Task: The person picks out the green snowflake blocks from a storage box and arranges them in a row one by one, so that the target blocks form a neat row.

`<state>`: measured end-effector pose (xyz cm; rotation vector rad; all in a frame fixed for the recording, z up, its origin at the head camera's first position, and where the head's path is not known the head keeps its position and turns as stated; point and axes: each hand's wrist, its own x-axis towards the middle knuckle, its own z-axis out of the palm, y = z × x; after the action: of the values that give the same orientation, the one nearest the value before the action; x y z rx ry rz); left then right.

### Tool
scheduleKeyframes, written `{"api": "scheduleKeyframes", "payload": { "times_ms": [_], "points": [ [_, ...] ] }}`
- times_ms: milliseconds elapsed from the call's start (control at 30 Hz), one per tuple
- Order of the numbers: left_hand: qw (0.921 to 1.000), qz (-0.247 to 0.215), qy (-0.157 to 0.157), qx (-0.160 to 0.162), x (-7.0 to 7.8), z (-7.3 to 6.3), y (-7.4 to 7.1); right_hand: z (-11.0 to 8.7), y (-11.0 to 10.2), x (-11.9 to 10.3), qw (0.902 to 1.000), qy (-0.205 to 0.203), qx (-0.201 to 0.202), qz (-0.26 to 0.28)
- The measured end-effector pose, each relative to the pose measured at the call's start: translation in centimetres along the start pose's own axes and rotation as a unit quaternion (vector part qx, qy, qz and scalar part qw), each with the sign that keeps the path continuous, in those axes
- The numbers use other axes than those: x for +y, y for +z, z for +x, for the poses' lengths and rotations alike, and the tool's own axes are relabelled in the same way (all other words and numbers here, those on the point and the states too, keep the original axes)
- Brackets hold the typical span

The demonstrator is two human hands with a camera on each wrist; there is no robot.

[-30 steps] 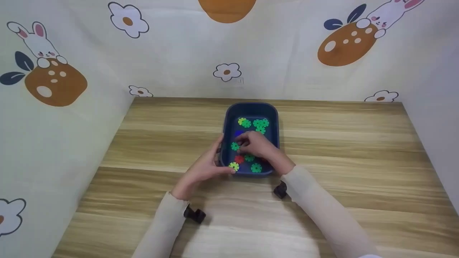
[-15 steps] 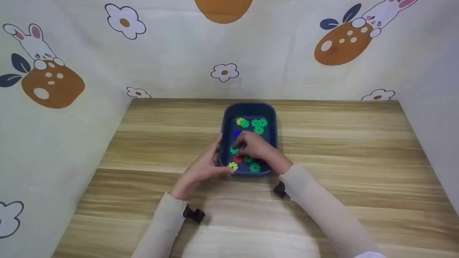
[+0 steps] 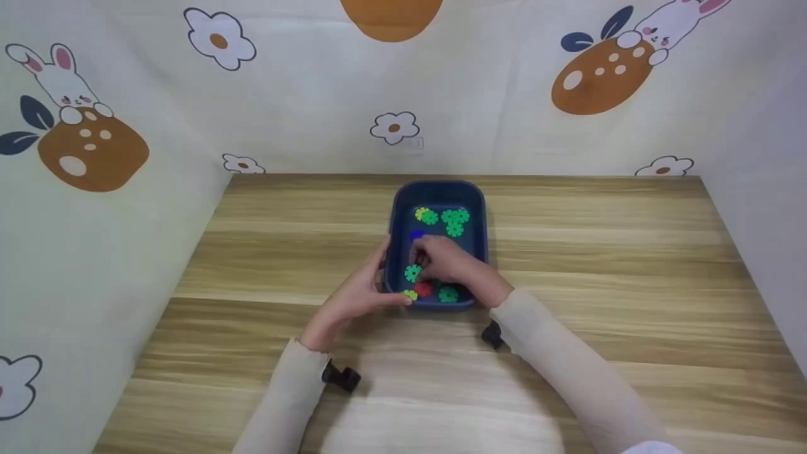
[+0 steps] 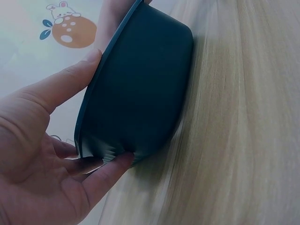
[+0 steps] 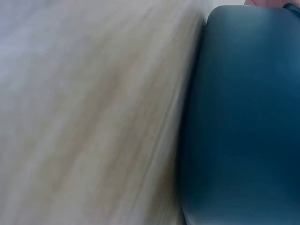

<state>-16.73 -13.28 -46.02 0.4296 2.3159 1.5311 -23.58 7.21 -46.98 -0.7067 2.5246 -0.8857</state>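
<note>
A dark blue plastic tub (image 3: 439, 307) holds several small notched plastic snowflake discs. My left hand (image 3: 356, 291) grips the tub's near left corner, thumb along the near rim and fingers against the outer left side. In the left wrist view, the left thumb (image 4: 75, 79) touches the rim. Inside the tub, my right hand (image 3: 446, 260) has curled fingers and thumb at a green snowflake disc (image 3: 413, 273), seemingly pinching its edge. Close by lie a red disc (image 3: 423, 289), a yellow disc (image 3: 410, 294) and a green disc (image 3: 448, 294). The right wrist view shows only the tub's outer wall (image 5: 243, 117).
Towards the tub's far end lie overlapping green discs (image 3: 454, 228), a yellow disc (image 3: 420, 213) and a blue disc (image 3: 417, 235). The wood-grain table (image 3: 592, 265) meets a patterned back cloth (image 3: 302, 107) behind the tub.
My right hand has shifted slightly towards the near end, and the green disc at its fingers has slid that way too. The red disc moved nearer the rim. The left hand stays in place.
</note>
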Motion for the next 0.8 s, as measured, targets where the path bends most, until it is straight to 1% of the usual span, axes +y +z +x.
{"api": "scheduleKeyframes", "payload": {
  "times_ms": [100,300,500,600,800],
  "points": [
    [1.0000,0.007,-0.002,0.003,0.03,-0.04,0.01,-0.05,-0.09,0.02,0.9998,0.000,0.002,0.019],
    [1.0000,0.003,0.003,0.002,-0.03,0.02,0.06,-0.24,-0.21,0.16,0.9973,-0.002,-0.004,0.073],
    [1.0000,-0.001,0.002,0.002,-0.15,-0.11,0.05,-0.42,-0.31,-0.02,0.9928,-0.006,0.006,0.120],
    [1.0000,-0.004,0.001,-0.001,-0.11,-0.19,0.08,-0.51,-0.29,0.01,0.9915,-0.005,0.010,0.130],
    [0.9998,-0.004,0.018,-0.008,0.07,-0.06,0.00,-0.62,-0.56,-0.05,0.9901,0.001,0.020,0.139]
  ]
}}
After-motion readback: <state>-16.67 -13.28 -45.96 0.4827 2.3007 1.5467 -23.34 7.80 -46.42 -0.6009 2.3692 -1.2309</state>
